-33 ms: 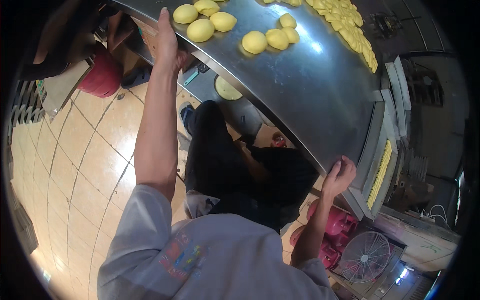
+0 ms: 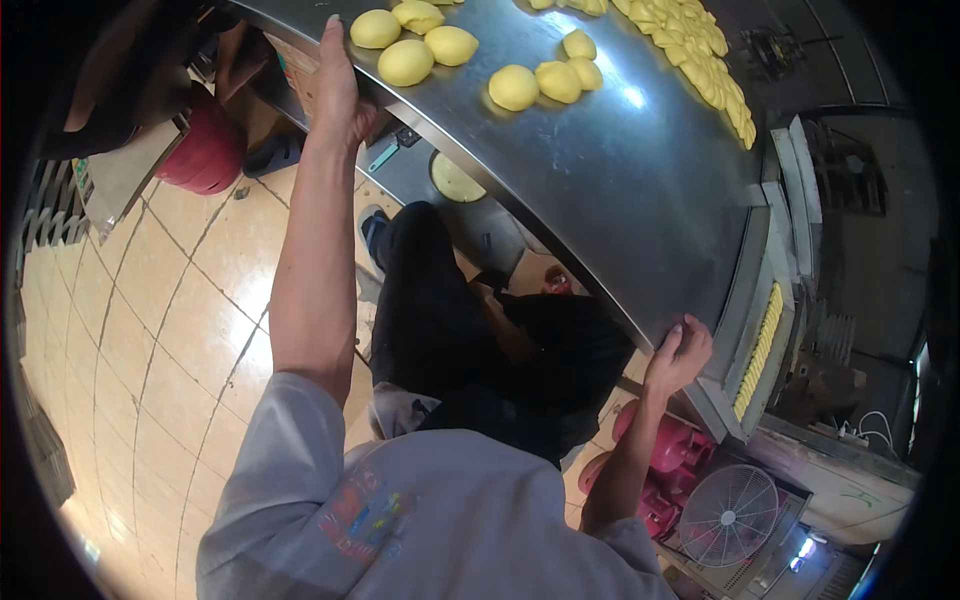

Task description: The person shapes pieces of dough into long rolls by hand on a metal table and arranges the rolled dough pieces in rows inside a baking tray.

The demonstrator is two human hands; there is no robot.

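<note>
A shiny metal tabletop [image 2: 610,190] spans the upper middle and right. My left hand [image 2: 338,95] grips its near edge at the far left, thumb on top and fingers below, partly hidden. At the near right corner my right hand [image 2: 682,357] is curled over the edge. Close to my left hand lie several smooth yellow dough balls [image 2: 406,63]. A second group of dough balls [image 2: 513,88] sits further right. Along the far side is a pile of shaped yellow dough pieces [image 2: 680,45].
A tray with a row of yellow dough pieces [image 2: 758,350] stands beyond the right edge. Pink gas cylinders [image 2: 668,440] and a round fan [image 2: 728,517] are at the lower right. Another person's arm [image 2: 232,65] and a red tub [image 2: 205,145] show at the upper left, above tiled floor [image 2: 130,330].
</note>
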